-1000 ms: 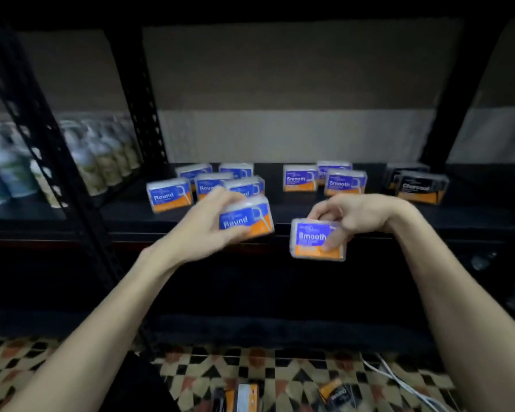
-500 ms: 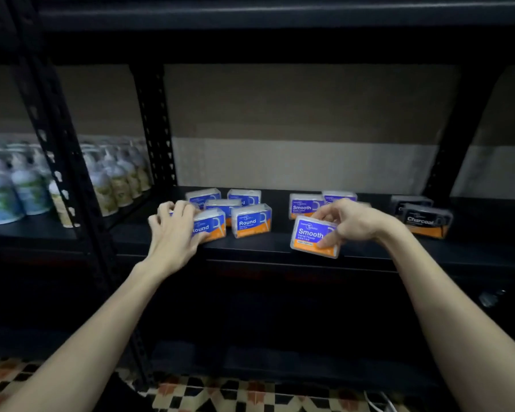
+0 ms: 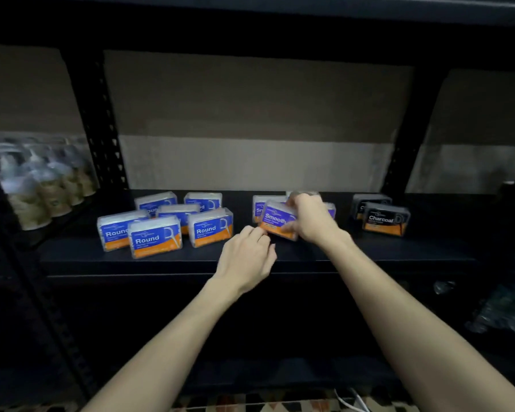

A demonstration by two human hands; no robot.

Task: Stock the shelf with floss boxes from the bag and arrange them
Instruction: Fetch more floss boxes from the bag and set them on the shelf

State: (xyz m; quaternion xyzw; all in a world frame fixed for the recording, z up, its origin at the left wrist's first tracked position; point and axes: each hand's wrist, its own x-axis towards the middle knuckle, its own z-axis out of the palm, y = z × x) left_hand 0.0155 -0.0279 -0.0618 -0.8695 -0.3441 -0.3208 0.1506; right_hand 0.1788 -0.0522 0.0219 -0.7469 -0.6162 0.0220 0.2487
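Blue Round boxes (image 3: 155,237) six, black Charcoal boxes (image 3: 385,220) two

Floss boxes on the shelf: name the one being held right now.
The Smooth box in front of the middle group, gripped by the right hand and tilted. The Round boxes and Charcoal boxes stand untouched.

Two bare forearms reach in from the lower frame edge, no sleeves, watches or bracelets showing. The left hand (image 3: 247,257) and right hand (image 3: 311,218) wear no gloves or rings; fingernails are short.
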